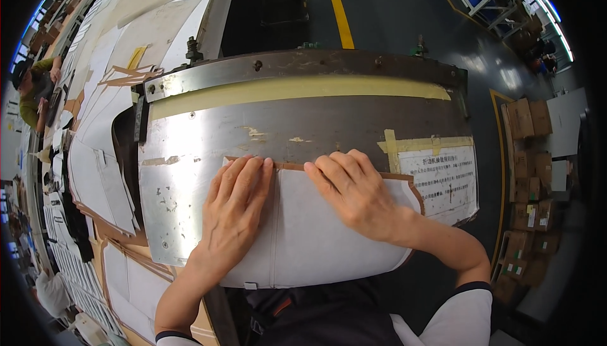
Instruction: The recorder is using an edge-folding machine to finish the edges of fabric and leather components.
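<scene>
A white fabric-like panel (316, 232) with a thin brown edge lies flat on a scuffed metal plate (190, 150). My left hand (235, 204) presses palm-down on the panel's left half, fingers spread toward its top edge. My right hand (354, 191) lies flat on the right half, fingertips at the same brown top edge. Neither hand grips anything; both only press on the panel. A metal bar (303, 68) with bolts crosses the far side of the plate, with a strip of yellowish tape (297, 88) below it.
A paper sheet (446, 178) is taped to the plate's right end. Stacks of similar white panels (101, 175) lie on the long table to the left, where another person (31, 87) works. Cardboard boxes (525, 175) stand on the dark floor at right.
</scene>
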Tool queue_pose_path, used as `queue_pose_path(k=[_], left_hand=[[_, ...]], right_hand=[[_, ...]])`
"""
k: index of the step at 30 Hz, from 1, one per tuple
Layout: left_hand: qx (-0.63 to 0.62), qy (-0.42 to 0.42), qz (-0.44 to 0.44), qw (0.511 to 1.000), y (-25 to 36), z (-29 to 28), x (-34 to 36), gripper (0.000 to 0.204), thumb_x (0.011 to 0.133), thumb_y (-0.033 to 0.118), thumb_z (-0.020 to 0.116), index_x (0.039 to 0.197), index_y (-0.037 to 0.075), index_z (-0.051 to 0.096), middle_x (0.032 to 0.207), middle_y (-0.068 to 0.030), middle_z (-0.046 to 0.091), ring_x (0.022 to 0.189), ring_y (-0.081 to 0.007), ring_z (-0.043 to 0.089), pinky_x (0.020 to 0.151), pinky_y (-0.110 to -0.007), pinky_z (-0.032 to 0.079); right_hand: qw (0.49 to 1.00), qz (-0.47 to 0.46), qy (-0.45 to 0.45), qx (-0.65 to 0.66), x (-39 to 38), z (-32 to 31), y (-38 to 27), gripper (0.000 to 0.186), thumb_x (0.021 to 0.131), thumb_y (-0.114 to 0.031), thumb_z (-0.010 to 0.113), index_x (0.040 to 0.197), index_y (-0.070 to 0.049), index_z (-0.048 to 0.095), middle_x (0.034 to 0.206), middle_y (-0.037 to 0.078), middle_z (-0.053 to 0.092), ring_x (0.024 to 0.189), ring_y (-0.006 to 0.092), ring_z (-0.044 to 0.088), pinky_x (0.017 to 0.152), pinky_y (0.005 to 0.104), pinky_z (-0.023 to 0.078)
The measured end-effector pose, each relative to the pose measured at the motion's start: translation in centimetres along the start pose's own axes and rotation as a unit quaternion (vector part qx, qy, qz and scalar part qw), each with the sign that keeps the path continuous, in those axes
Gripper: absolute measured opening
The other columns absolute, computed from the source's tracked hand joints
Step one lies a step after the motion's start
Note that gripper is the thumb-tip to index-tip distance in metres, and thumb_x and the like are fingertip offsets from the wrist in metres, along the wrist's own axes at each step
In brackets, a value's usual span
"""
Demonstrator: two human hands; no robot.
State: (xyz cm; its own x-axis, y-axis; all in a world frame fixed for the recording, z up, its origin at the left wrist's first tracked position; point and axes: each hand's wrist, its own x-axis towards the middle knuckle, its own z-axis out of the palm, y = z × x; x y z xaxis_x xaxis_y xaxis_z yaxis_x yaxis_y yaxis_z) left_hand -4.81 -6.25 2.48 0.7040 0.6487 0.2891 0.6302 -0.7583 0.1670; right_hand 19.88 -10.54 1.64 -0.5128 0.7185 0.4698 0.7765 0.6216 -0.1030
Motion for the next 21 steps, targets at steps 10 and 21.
queue_pose_path(k=[10,21], left_hand=[[0.031,0.003,0.015,0.999,0.7,-0.1,1.2,0.063,0.075,-0.009,0.067,0.137,0.004,0.064,0.13,-0.0131,0.058,0.121,-0.0317,0.06,0.104,-0.045,0.049],[0.069,0.025,-0.02,0.997,-1.4,-0.4,0.0,0.051,0.082,-0.013,0.062,0.13,0.001,0.07,0.128,-0.0132,0.063,0.121,-0.0317,0.062,0.096,-0.043,0.053]], right_hand=[[1.0,-0.012,-0.025,-0.005,1.4,1.2,-0.3,0.042,0.083,-0.005,0.065,0.121,0.013,0.066,0.118,0.02,0.061,0.107,0.0322,0.059,0.093,0.045,0.049],[0.996,-0.019,-0.028,-0.081,-3.4,-2.4,1.5,0.03,0.071,-0.004,0.069,0.097,0.011,0.071,0.113,0.022,0.061,0.102,0.0315,0.056,0.091,0.0443,0.046]])
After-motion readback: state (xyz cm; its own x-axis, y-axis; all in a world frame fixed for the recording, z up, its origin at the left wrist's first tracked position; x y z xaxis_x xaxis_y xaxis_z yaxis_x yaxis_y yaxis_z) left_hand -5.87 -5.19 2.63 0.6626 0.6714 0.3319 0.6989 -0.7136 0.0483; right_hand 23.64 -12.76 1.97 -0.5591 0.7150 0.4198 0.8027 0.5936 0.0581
